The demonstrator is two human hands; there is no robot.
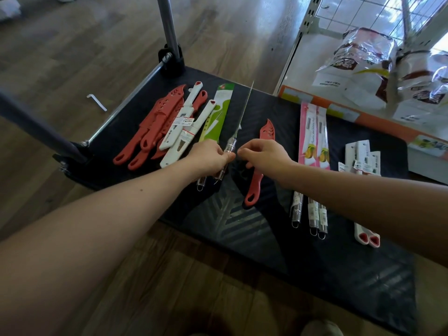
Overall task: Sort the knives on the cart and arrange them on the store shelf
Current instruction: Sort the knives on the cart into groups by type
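My left hand (pixel 209 158) grips the steel handle of a packaged knife (pixel 238 124) that stands on edge, tip pointing away, over the black cart deck (pixel 315 258). A second steel handle (pixel 201 184) pokes out under that hand. My right hand (pixel 263 152) hovers just right of the knife with pinched fingers, above a lone red sheathed knife (pixel 258 166). Left on the deck lie red knives (pixel 155 122), white ones (pixel 184 122) and a green-carded knife (pixel 218 110). Right of centre lie pink-carded knives (pixel 312 132) and white knives (pixel 361 161).
The cart's handle posts (pixel 169 27) rise at the far left of the deck. A store shelf (pixel 363 112) with bagged goods (pixel 368 52) stands at the right behind the cart. A small hex key (pixel 97 101) lies on the wooden floor.
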